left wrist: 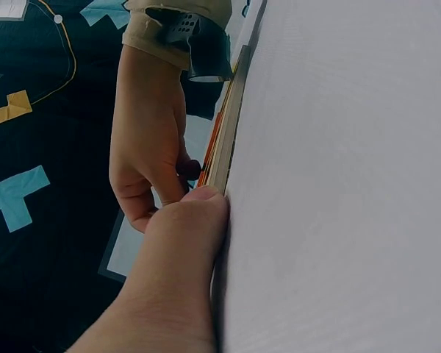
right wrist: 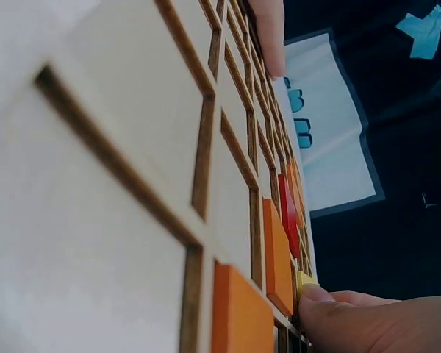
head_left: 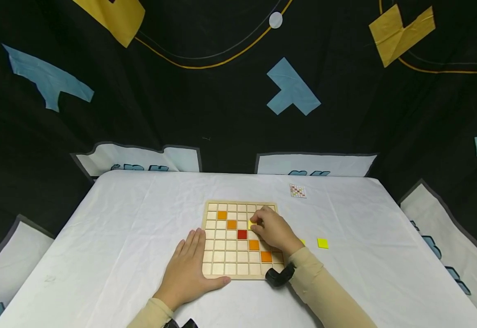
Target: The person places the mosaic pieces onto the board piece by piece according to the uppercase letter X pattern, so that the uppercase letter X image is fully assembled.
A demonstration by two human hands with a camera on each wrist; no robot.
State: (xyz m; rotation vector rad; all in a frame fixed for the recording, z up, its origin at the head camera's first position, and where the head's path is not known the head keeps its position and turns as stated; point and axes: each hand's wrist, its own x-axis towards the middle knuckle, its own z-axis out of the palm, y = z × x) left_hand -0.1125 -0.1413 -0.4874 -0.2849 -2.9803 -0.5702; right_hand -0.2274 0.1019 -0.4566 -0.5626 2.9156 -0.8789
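Yellow shows in the right hand's pinch: a small tile (head_left: 250,224) at a square on the far right part of the wooden grid board (head_left: 230,256), diagonally beyond the red tile (head_left: 242,234). Fingers cover much of it, so no long axis can be read, and whether it sits flat in its square cannot be told. The right hand (head_left: 274,228) reaches in from the right, thumb and fingertips closed on that tile.

Four orange tiles (head_left: 254,245) and the red one form a diagonal, running from far left to near right. The board's side edges point away from the person. Along its left edge rests the left hand (head_left: 187,269), fingers straight and pointing forward, thumb stretched along the near edge.

To the right, on the white cloth (head_left: 119,250), lies a loose yellow tile (head_left: 322,243); farther back is a small patterned card (head_left: 298,191).
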